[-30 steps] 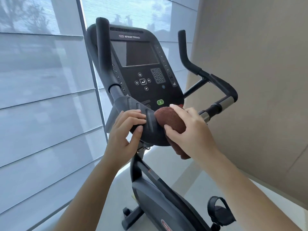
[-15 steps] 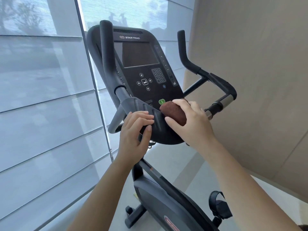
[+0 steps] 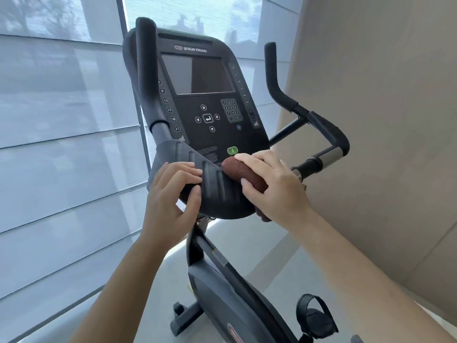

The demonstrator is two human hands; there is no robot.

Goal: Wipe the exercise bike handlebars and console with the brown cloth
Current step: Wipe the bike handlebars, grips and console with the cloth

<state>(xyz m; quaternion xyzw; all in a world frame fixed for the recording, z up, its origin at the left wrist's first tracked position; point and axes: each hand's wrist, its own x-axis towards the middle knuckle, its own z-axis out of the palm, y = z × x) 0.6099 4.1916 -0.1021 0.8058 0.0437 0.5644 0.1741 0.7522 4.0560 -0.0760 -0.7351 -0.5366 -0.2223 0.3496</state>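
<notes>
The black exercise bike console (image 3: 207, 100) stands in front of me with a dark screen, a keypad and a green button. Below it runs a ribbed black handlebar pad (image 3: 217, 191). My right hand (image 3: 274, 186) presses a bunched brown cloth (image 3: 241, 173) against the pad's right end, just under the green button. My left hand (image 3: 173, 194) grips the pad's left part, thumb underneath. The left upright handlebar (image 3: 146, 78) rises beside the console. On the right, the other handlebar (image 3: 316, 120) bends outward, with a chrome grip section.
A window with grey blinds (image 3: 61, 157) fills the left side. A beige wall (image 3: 383, 120) stands close on the right. Below are the bike's frame (image 3: 222, 288), its base foot (image 3: 183, 318) and a strapped pedal (image 3: 316, 315) over a pale floor.
My right hand has slid the cloth from the pad's lower right edge up to just under the green button. My left hand keeps its grip. My view has drifted slightly left of the bike.
</notes>
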